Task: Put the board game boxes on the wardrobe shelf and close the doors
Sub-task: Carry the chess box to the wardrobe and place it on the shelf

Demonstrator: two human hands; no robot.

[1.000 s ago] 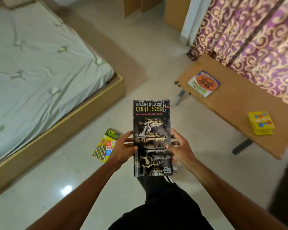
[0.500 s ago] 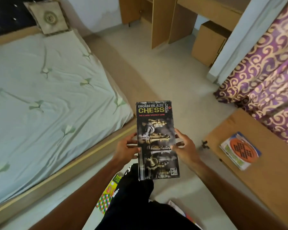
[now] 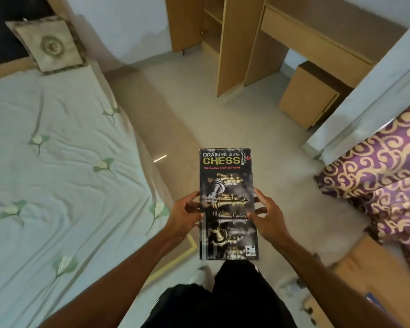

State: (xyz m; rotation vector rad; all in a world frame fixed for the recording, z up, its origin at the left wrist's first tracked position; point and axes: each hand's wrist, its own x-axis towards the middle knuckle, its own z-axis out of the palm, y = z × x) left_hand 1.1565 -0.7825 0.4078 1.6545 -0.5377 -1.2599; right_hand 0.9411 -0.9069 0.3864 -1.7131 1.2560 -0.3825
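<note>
A tall black chess box (image 3: 226, 183) with gold lettering is held flat in front of me, above the floor. My left hand (image 3: 184, 215) grips its left edge and my right hand (image 3: 266, 217) grips its right edge, thumb on the cover. Ahead at the top stands the wooden wardrobe (image 3: 232, 43), one door open with shelves showing inside.
A bed with a pale green sheet (image 3: 57, 174) and a pillow (image 3: 49, 45) fills the left. A small wooden box unit (image 3: 310, 100) sits right of the wardrobe. A purple patterned curtain (image 3: 384, 171) hangs at right above a wooden table edge (image 3: 374, 268). Beige floor runs between bed and wardrobe.
The view has swung up and toward the wardrobe. The table with its game boxes and the colourful box on the floor have slid out of sight. Both hands keep holding the chess box.
</note>
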